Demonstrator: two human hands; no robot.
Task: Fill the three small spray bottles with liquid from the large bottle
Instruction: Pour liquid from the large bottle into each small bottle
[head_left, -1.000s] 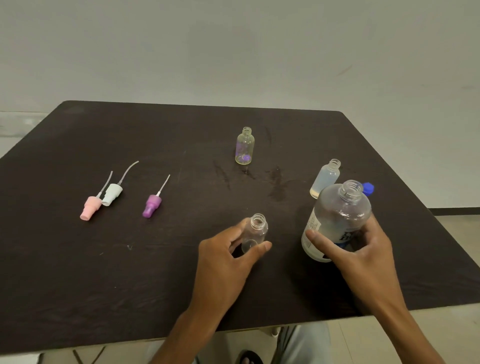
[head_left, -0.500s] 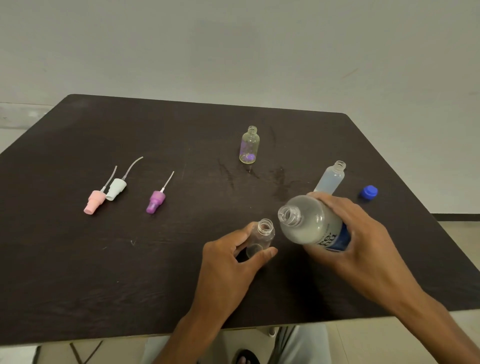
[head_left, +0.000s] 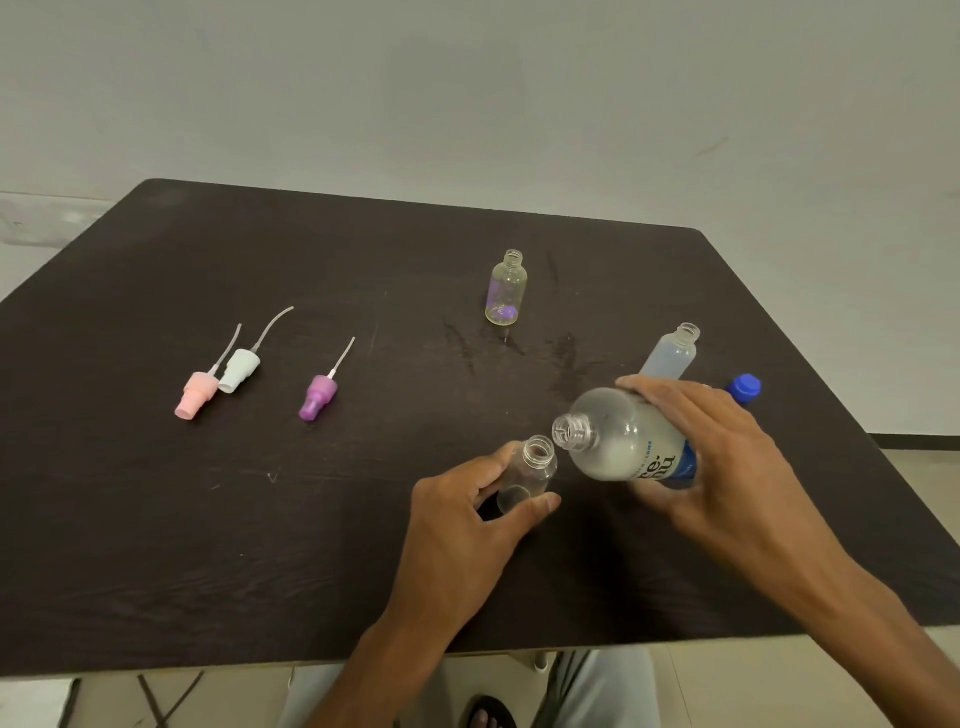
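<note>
My right hand (head_left: 717, 467) grips the large clear bottle (head_left: 618, 441), tilted almost flat, its open mouth pointing left right beside the neck of a small clear bottle (head_left: 530, 467). My left hand (head_left: 467, 525) holds that small bottle upright on the dark table (head_left: 208, 545). No stream of liquid is visible between them. A second small bottle (head_left: 672, 353), cloudy with liquid, stands behind the large one. A third small bottle (head_left: 508, 287), with a purple tint at its base, stands open farther back in the middle.
Three spray heads with dip tubes lie at the left: pink (head_left: 195, 395), white (head_left: 240, 370) and purple (head_left: 318, 397). A blue cap (head_left: 744, 388) rests near the table's right edge. Smeared marks show on the table's middle. The near edge runs below my wrists.
My right hand lifted the large bottle off the table and tipped it leftwards until its mouth came beside the small bottle's neck. My left hand kept its hold on the small bottle.
</note>
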